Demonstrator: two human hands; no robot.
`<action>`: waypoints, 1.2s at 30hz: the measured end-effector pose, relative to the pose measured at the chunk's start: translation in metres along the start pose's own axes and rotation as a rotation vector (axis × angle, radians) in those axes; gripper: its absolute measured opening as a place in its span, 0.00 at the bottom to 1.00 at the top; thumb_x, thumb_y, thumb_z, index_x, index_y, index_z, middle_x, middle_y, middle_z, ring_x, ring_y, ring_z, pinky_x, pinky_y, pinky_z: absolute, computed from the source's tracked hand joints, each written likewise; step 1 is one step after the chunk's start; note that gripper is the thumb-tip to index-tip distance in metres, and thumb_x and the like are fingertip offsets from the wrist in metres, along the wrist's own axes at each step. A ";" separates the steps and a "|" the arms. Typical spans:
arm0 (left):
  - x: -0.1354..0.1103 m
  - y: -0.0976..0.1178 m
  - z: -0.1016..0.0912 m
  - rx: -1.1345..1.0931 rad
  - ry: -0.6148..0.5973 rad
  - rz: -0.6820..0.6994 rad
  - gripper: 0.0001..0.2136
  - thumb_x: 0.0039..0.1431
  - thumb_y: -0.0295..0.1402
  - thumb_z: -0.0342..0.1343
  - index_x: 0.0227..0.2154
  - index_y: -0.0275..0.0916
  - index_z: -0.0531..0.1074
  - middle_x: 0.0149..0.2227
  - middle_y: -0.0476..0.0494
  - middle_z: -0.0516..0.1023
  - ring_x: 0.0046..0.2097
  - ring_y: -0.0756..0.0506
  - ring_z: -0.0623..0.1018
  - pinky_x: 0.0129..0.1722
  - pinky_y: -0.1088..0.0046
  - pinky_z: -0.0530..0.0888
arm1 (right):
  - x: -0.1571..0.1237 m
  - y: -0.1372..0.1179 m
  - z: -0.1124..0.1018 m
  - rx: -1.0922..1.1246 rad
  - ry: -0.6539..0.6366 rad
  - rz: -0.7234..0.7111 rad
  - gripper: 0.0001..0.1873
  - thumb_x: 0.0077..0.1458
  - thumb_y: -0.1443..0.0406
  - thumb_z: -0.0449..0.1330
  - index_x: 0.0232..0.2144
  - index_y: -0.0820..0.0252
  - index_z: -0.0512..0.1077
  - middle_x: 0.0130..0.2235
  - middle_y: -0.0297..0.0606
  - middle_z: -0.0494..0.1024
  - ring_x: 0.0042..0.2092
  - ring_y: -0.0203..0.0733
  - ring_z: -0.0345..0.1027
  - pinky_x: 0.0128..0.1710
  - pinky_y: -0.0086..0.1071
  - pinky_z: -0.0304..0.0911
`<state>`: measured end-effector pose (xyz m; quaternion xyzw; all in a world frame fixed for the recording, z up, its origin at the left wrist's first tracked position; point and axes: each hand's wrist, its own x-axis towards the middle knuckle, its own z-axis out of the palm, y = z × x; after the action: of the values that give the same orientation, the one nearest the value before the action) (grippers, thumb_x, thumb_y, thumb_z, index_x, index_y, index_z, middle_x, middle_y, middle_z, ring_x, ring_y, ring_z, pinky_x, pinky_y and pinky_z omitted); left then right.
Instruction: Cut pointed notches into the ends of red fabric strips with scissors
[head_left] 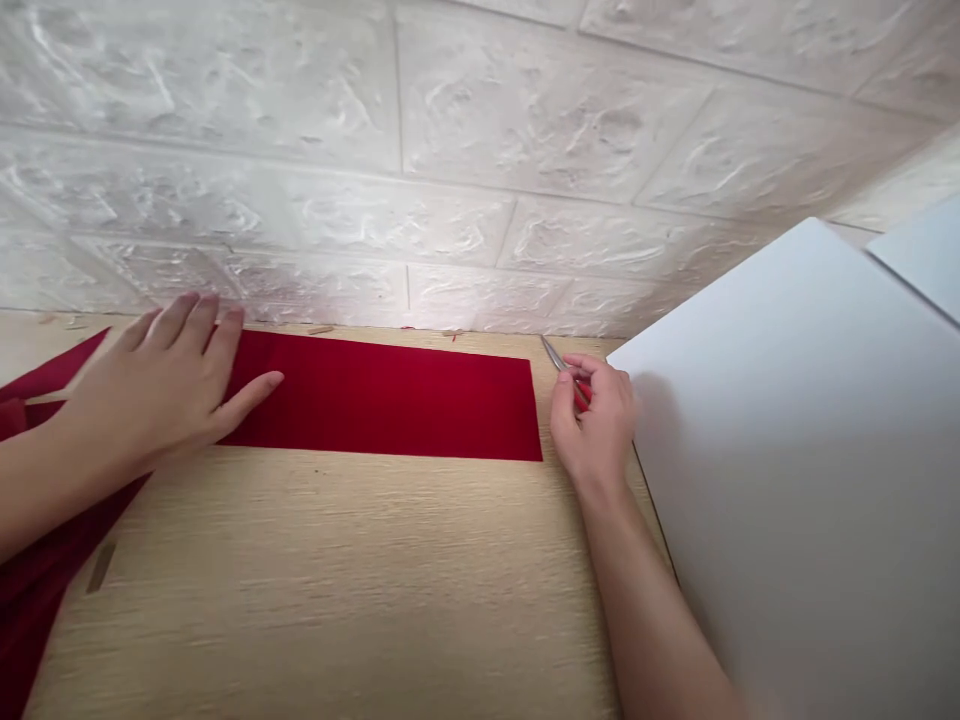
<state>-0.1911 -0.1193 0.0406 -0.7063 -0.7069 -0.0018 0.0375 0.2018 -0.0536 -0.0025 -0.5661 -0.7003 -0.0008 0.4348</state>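
A long strip of dark red cloth (397,400) lies flat on the wooden table, its straight short end toward the right. My left hand (180,365) rests palm down on the strip's left part, fingers and thumb stretched out. Just past the strip's right end, my right hand (596,410) is closed around scissors (555,352) with red handles. Their metal tip points up and left, toward the wall. Most of the handles are hidden by my fingers. More red cloth (45,590) spreads at the lower left, under and beside my left forearm.
A white brick-patterned wall (457,220) runs along the table's back edge. To the right stands a large white panel (810,430), close to my right hand and forearm. Small scraps (321,330) lie along the wall. The wooden tabletop (345,580) extends in front of the strip.
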 end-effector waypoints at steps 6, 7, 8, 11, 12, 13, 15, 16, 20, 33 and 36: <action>0.038 0.115 -0.025 -0.093 -0.112 0.358 0.22 0.72 0.39 0.41 0.54 0.34 0.75 0.58 0.32 0.78 0.61 0.31 0.75 0.62 0.50 0.71 | 0.001 0.003 0.006 -0.030 -0.036 0.046 0.10 0.64 0.63 0.54 0.38 0.56 0.76 0.37 0.44 0.83 0.42 0.49 0.73 0.41 0.42 0.70; 0.048 0.135 -0.026 -0.107 -0.121 0.396 0.20 0.72 0.38 0.44 0.53 0.35 0.76 0.58 0.34 0.78 0.60 0.33 0.75 0.61 0.52 0.72 | 0.001 0.003 0.007 -0.039 -0.041 0.043 0.10 0.64 0.63 0.54 0.37 0.56 0.76 0.37 0.44 0.83 0.41 0.49 0.73 0.40 0.42 0.69; 0.058 0.154 -0.026 -0.127 -0.128 0.425 0.18 0.72 0.37 0.45 0.54 0.36 0.75 0.58 0.35 0.79 0.60 0.34 0.76 0.60 0.54 0.73 | 0.001 0.004 0.007 -0.044 -0.044 0.041 0.10 0.64 0.63 0.54 0.37 0.56 0.76 0.37 0.44 0.83 0.41 0.49 0.73 0.40 0.41 0.69; 0.087 0.194 -0.024 -0.220 -0.177 0.436 0.16 0.72 0.35 0.48 0.54 0.36 0.75 0.56 0.35 0.79 0.59 0.35 0.77 0.53 0.59 0.76 | 0.001 0.004 0.008 -0.062 -0.046 0.046 0.10 0.64 0.63 0.54 0.36 0.56 0.76 0.36 0.43 0.83 0.41 0.50 0.73 0.40 0.41 0.68; 0.095 0.202 -0.022 -0.233 -0.199 0.433 0.15 0.71 0.33 0.49 0.53 0.37 0.76 0.55 0.36 0.79 0.58 0.35 0.77 0.51 0.61 0.77 | 0.001 0.005 0.008 -0.078 -0.055 0.050 0.11 0.64 0.64 0.53 0.37 0.56 0.76 0.36 0.43 0.83 0.41 0.50 0.73 0.40 0.41 0.68; 0.101 0.208 -0.021 -0.241 -0.216 0.428 0.14 0.71 0.30 0.48 0.52 0.37 0.76 0.55 0.37 0.80 0.57 0.36 0.78 0.50 0.62 0.77 | 0.001 0.005 0.008 -0.097 -0.067 0.053 0.11 0.64 0.64 0.53 0.37 0.56 0.76 0.36 0.43 0.83 0.41 0.50 0.73 0.40 0.41 0.67; 0.111 0.214 -0.018 -0.253 -0.251 0.414 0.14 0.69 0.27 0.49 0.50 0.38 0.77 0.54 0.37 0.80 0.57 0.36 0.78 0.49 0.63 0.76 | 0.001 0.006 0.008 -0.137 -0.101 0.056 0.12 0.64 0.64 0.53 0.36 0.57 0.77 0.37 0.44 0.84 0.41 0.51 0.73 0.41 0.42 0.67; 0.114 0.216 -0.017 -0.258 -0.265 0.403 0.13 0.69 0.27 0.50 0.50 0.38 0.77 0.54 0.36 0.80 0.57 0.36 0.78 0.49 0.62 0.76 | 0.001 0.006 0.008 -0.153 -0.119 0.055 0.12 0.64 0.64 0.53 0.36 0.57 0.77 0.37 0.44 0.84 0.41 0.51 0.72 0.42 0.42 0.66; 0.121 0.217 -0.015 -0.288 -0.312 0.361 0.12 0.67 0.32 0.58 0.51 0.36 0.77 0.55 0.34 0.78 0.56 0.34 0.78 0.49 0.60 0.76 | 0.002 0.006 0.010 -0.203 -0.171 0.057 0.12 0.63 0.64 0.55 0.33 0.56 0.79 0.37 0.45 0.84 0.43 0.54 0.71 0.44 0.45 0.64; 0.135 0.220 -0.005 -0.456 -0.352 0.333 0.12 0.68 0.30 0.53 0.50 0.40 0.78 0.53 0.40 0.82 0.51 0.39 0.82 0.48 0.65 0.77 | 0.002 0.007 0.013 -0.214 -0.221 0.120 0.16 0.62 0.66 0.55 0.39 0.57 0.84 0.40 0.44 0.84 0.47 0.56 0.68 0.48 0.47 0.64; 0.138 0.222 -0.003 -0.486 -0.364 0.329 0.12 0.67 0.29 0.55 0.50 0.39 0.78 0.52 0.39 0.83 0.50 0.41 0.82 0.49 0.66 0.77 | 0.001 0.008 0.012 -0.204 -0.224 0.118 0.16 0.63 0.66 0.55 0.41 0.56 0.84 0.42 0.44 0.83 0.49 0.55 0.67 0.50 0.48 0.64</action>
<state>0.0313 0.0186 0.0397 -0.7878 -0.5576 -0.0381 -0.2589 0.2003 -0.0437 -0.0130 -0.6440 -0.7062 0.0167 0.2937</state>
